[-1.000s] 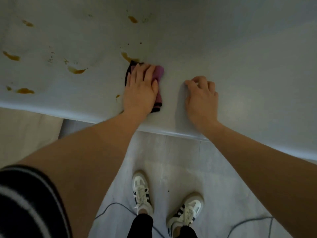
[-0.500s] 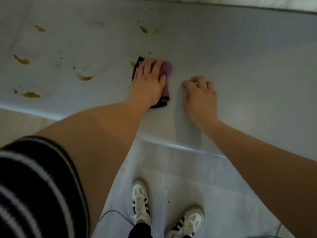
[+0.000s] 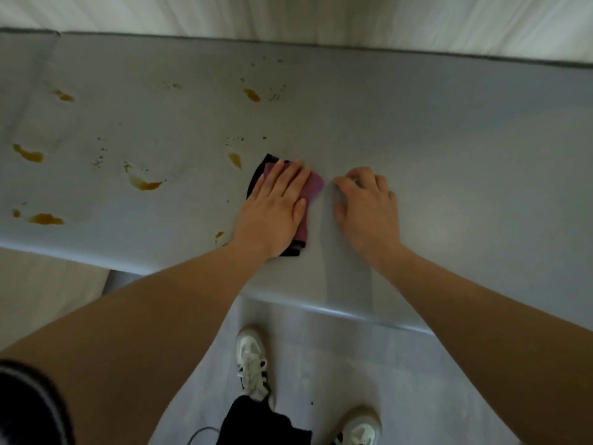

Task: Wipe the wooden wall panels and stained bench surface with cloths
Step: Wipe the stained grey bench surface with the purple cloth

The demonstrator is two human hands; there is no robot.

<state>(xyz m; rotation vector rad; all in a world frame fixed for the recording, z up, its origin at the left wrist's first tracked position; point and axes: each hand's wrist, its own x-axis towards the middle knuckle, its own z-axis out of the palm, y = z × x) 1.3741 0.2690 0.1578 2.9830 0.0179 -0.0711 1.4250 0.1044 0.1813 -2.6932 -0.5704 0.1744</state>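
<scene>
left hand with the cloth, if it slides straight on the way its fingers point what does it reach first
Probably bare bench, then the wall. The left hand on the cloth points up-right; the nearest stain lies just left of that line.
</scene>
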